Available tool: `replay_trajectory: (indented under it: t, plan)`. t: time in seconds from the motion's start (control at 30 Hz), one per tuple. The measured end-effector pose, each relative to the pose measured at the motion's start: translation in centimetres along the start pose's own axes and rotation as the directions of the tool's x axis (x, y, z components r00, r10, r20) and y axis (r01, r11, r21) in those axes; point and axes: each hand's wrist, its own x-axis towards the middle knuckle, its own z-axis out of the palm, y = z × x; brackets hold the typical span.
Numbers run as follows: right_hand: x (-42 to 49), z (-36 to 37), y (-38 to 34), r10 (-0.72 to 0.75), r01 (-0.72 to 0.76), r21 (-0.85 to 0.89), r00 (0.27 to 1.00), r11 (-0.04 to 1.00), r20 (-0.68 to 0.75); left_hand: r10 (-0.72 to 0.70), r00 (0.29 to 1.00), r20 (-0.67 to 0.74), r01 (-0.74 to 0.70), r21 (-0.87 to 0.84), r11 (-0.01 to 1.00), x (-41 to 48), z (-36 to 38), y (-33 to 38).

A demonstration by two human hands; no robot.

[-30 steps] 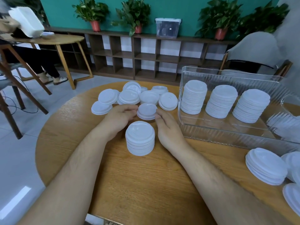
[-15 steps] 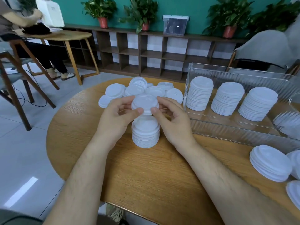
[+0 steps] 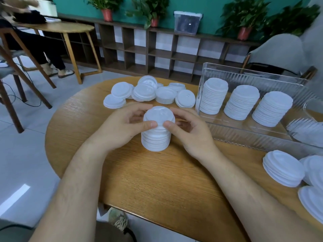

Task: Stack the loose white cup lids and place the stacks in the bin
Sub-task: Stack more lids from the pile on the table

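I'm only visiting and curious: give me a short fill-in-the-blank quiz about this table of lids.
The clear bin holds ____ stacks of lids. The left hand and right hand hold a lid atop the unfinished stack, which stands on the ____. Loose lids lie behind it, all coloured ____.
Missing words: three; table; white.
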Motion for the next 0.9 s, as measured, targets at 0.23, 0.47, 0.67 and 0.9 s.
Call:
replay_trajectory:
  t: [0.23, 0.47, 0.67, 0.9]
  plan:
    - [-0.5, 0.3, 0.4, 0.001, -0.001, -0.002, 0.999, 1.000, 0.042, -0.034, 0.999, 0.022, 0.034, 0.021, 0.999, -0.4, -0.6, -0.1]
    - [-0.7, 0.0, 0.7, 0.017, -0.016, -0.021, 0.998, 1.000, 0.068, -0.040, 0.997, 0.063, 0.036, 0.064, 0.997, -0.1, -0.6, -0.6]
    - [-0.9, -0.1, 0.9, 0.073, -0.068, -0.054, 0.993, 0.996, 0.097, -0.037, 0.995, 0.093, 0.025, 0.126, 0.992, 0.2, -0.6, -1.4]
    - [-0.8, -0.2, 0.1, 0.079, -0.064, -0.149, 0.992, 0.987, 0.094, -0.070, 0.996, 0.048, 0.064, 0.120, 0.991, 0.2, -0.7, -1.2]
